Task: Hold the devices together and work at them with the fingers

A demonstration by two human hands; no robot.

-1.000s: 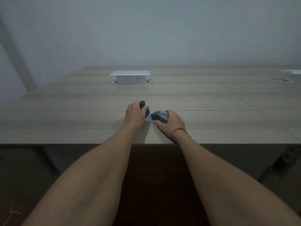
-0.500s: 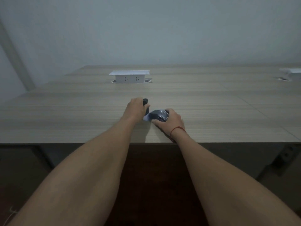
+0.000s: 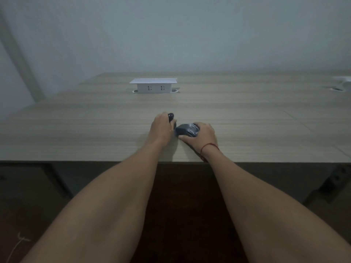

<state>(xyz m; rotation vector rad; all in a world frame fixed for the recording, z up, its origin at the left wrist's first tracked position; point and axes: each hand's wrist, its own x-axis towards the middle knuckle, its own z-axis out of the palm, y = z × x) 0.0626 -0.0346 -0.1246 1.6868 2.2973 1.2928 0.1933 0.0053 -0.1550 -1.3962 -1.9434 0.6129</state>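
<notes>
My left hand [image 3: 161, 129] grips a small dark rounded object [image 3: 171, 117] whose top sticks out above the fingers; most of it is hidden in the fist. Right beside it, my right hand [image 3: 203, 134] holds a dark computer mouse [image 3: 187, 130] on the wooden table [image 3: 95, 133], thumb curled along its near side and fingers over its far side. A red string is tied around my right wrist. The two dark things nearly touch between my hands.
A white pop-up socket box [image 3: 153, 86] stands on the table behind my hands. Another white fitting [image 3: 341, 82] sits at the far right edge. The table's front edge runs just under my wrists; dark floor and table legs lie below.
The pale patch seen between my hands earlier is gone from view; the mouse now shows dark and sits closer to the object in my left hand. Both hands shifted only slightly.
</notes>
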